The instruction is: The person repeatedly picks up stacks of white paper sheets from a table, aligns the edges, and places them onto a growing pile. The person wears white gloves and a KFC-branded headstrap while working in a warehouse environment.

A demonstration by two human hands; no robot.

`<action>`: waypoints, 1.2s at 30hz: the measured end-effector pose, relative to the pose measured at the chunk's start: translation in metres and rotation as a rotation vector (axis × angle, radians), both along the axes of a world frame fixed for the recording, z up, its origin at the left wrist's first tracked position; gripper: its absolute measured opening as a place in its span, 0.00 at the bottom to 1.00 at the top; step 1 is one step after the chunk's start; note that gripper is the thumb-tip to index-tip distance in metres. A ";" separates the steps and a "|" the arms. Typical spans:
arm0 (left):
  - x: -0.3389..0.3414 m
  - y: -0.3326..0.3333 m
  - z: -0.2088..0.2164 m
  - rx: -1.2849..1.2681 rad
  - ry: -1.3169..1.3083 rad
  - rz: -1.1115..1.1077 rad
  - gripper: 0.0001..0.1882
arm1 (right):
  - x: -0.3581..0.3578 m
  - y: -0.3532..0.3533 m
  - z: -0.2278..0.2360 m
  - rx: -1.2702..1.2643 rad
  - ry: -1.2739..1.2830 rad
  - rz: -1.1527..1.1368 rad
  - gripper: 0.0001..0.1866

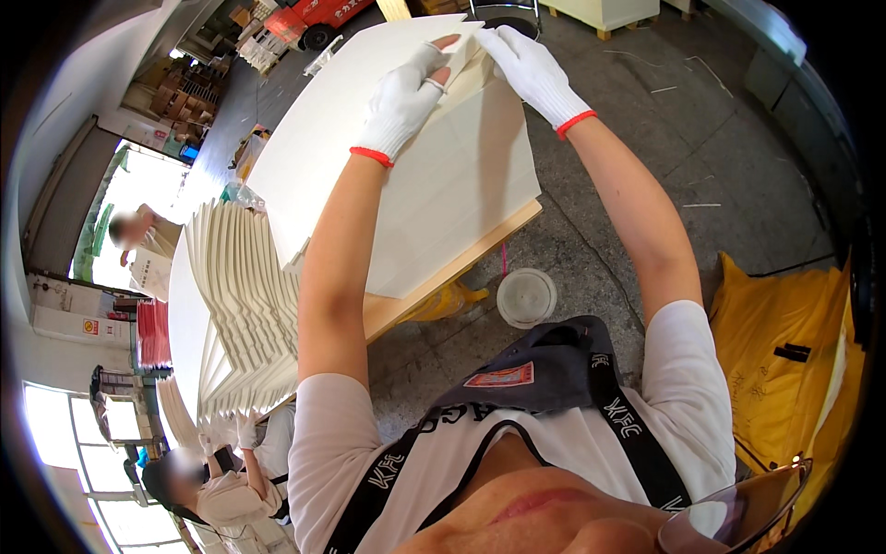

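Note:
A tall stack of large white paper sheets (452,185) rests on a wooden board (443,268) in front of me. My left hand (401,106), in a white knitted glove with a red cuff, lies on top near the far right corner. Its thumb and forefinger tips are bare and spread apart. Gloved the same way, my right hand (533,74) is at that corner, its fingers bent together on the sheets' edge. How many sheets it grips is hidden. Left of the stack, a pile of wavy-edged folded sheets (245,305) stands close by.
A round white bucket (526,297) and a yellow bag (443,303) are on the floor near the board. Large yellow sacks (775,351) stand at the right. Two people (226,499) (148,231) are at the left. A red vehicle (318,20) is at the back.

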State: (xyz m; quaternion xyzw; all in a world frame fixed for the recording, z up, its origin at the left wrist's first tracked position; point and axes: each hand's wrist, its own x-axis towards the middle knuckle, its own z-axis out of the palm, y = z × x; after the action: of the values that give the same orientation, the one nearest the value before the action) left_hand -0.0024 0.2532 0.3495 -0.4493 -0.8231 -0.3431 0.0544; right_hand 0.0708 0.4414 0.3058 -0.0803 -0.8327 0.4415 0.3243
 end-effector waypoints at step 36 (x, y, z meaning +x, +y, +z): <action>0.003 0.004 0.001 -0.185 0.122 0.033 0.18 | -0.012 0.008 -0.012 0.021 0.007 -0.004 0.31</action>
State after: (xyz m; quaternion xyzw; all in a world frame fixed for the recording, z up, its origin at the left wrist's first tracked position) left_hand 0.0002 0.2572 0.3501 -0.4588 -0.8536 -0.2370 0.0682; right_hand 0.0588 0.4495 0.2939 -0.0767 -0.8359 0.4325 0.3290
